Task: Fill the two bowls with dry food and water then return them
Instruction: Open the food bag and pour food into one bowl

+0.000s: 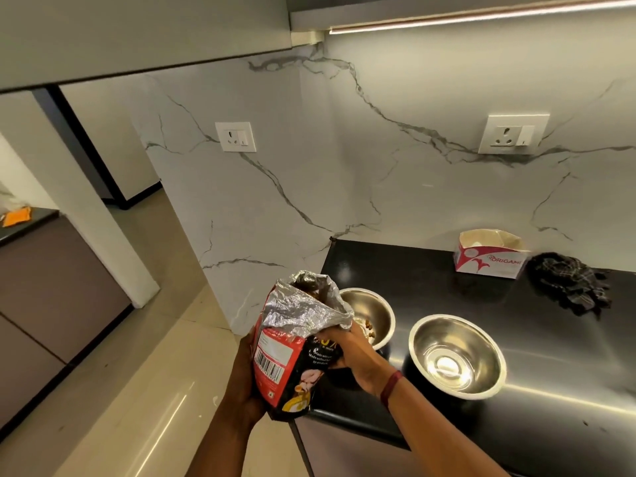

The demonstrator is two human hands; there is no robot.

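Observation:
Two steel bowls stand on the black counter (pixel 550 356). The left bowl (pixel 370 309) holds a few brown kibble pieces near its front wall. The right bowl (pixel 457 356) is larger in view and has nothing in it but a light reflection. A red and black dry food bag (pixel 292 346) with a foil-lined open top is tilted toward the left bowl, its mouth over the bowl's rim. My left hand (pixel 242 383) grips the bag's lower back. My right hand (pixel 347 349) holds the bag's front side, just in front of the left bowl.
An open white and red tissue box (pixel 488 256) and a crumpled dark checked cloth (pixel 571 284) lie at the back of the counter. Marble wall with two sockets (pixel 236 136) (pixel 512 134) behind. Tiled floor (pixel 137 390) to the left, beyond the counter's edge.

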